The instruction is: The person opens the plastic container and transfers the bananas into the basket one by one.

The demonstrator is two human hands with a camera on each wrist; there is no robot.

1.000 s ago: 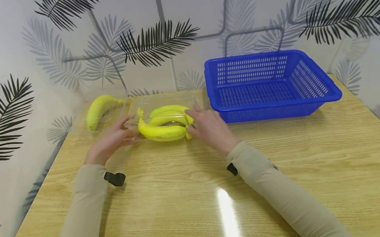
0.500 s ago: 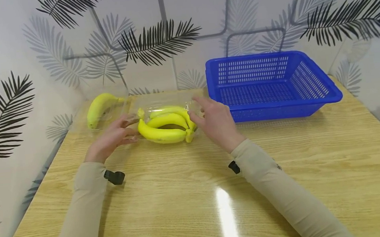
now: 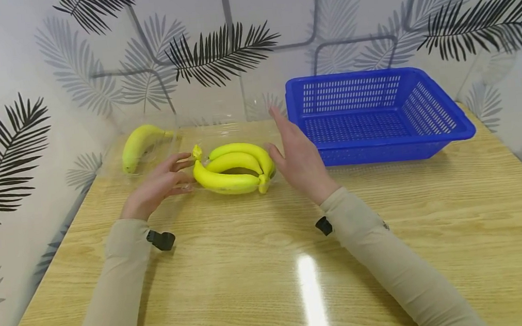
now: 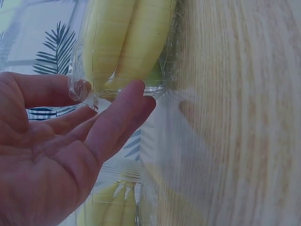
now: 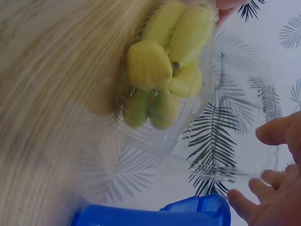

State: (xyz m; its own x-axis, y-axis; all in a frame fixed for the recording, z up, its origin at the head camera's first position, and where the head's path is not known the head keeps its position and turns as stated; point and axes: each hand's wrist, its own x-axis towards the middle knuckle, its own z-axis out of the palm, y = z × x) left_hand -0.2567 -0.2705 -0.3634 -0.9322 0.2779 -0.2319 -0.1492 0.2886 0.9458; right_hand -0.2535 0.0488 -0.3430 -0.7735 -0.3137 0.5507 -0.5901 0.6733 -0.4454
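A clear plastic clamshell box sits on the table with its lid raised toward the wall. Inside lie bananas, several yellow ones, also visible in both wrist views. At the box's left end my left hand pinches the rim, thumb over the edge and other fingers against the side wall in the left wrist view. My right hand is beside the right end, fingers stretched out, close to the lid's edge; whether it touches the lid I cannot tell.
Behind my left hand, a second clear box holds a banana. An empty blue plastic basket stands at the back right, close to my right hand. A leaf-patterned wall rises behind the wooden table.
The lid has swung up and back off the bananas. My right hand has let go of the box's right edge, straightened its fingers and moved up slightly. My left hand stays at the left end.
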